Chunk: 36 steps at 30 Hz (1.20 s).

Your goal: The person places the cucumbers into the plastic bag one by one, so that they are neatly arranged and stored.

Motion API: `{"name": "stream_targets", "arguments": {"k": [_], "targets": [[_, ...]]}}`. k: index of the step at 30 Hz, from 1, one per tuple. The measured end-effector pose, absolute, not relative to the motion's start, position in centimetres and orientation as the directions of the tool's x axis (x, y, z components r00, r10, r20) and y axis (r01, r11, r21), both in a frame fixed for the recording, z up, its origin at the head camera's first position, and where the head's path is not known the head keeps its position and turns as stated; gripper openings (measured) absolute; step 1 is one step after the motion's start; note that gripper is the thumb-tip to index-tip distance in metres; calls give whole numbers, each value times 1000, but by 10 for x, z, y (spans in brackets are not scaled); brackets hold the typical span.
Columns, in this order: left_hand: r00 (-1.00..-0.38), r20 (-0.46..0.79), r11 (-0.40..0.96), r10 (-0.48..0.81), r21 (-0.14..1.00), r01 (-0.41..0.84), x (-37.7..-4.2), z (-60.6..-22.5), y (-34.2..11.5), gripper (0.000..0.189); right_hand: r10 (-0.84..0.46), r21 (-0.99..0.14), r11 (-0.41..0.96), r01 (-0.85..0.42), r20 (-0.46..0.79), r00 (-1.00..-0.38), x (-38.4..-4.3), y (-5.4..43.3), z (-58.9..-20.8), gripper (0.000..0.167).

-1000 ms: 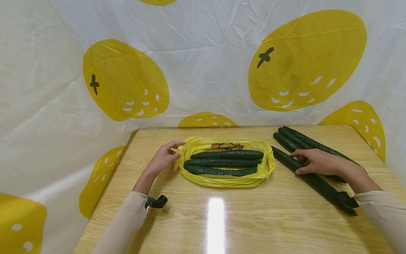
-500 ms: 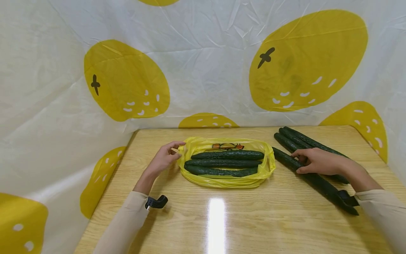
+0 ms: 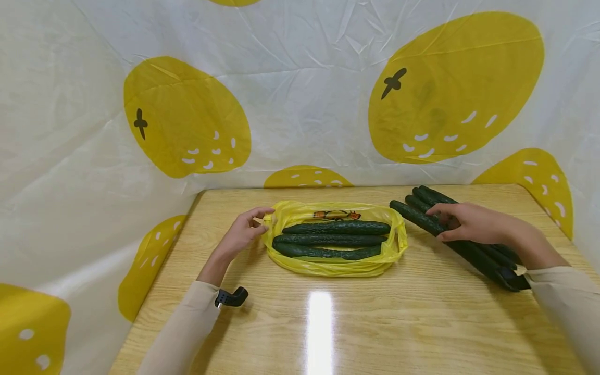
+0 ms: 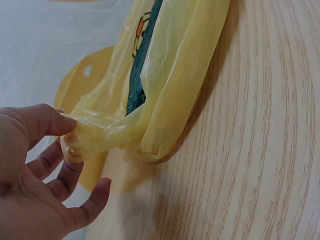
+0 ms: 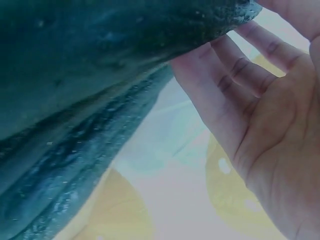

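My left hand pinches the left end of a yellow plastic bag between thumb and fingers; the left wrist view shows the gathered film at the fingertips. Inside the open bag, 3 dark green cucumbers lie side by side. To the right, my right hand grips a long cucumber from above, thumb on the near side and fingers on the far side. That cucumber slants beside others and partly covers them. In the right wrist view the gripped cucumber fills the upper left.
The wooden table carries everything, with a bright light reflection in front of the bag. A white sheet printed with yellow fruit hangs behind and at the sides. A black wrist strap juts from the left sleeve.
My right hand has moved away from me with the gripped cucumber, bringing it nearer the other cucumbers; its far end has also shifted left. My left hand and the bag look unmoved.
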<state>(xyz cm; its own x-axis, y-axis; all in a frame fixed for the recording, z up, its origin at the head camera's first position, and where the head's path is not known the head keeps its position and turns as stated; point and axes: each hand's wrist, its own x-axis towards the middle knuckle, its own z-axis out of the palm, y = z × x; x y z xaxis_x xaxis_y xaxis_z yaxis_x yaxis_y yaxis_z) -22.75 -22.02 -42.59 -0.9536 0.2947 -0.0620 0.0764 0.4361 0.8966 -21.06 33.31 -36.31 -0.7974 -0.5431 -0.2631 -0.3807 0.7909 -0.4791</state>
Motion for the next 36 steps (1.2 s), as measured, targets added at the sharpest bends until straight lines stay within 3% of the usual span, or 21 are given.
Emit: {"name": "stream_targets", "arguments": {"k": [20, 36], "targets": [[-953, -66, 436, 294, 897, 73, -228, -427, -219, 45, -600, -475, 724, -501, -74, -797, -222, 310, -329, 56], [-954, -66, 440, 294, 895, 74, -226, -426, -218, 44, -644, -509, 677, -532, -59, -763, -230, 280, -301, 56]]}}
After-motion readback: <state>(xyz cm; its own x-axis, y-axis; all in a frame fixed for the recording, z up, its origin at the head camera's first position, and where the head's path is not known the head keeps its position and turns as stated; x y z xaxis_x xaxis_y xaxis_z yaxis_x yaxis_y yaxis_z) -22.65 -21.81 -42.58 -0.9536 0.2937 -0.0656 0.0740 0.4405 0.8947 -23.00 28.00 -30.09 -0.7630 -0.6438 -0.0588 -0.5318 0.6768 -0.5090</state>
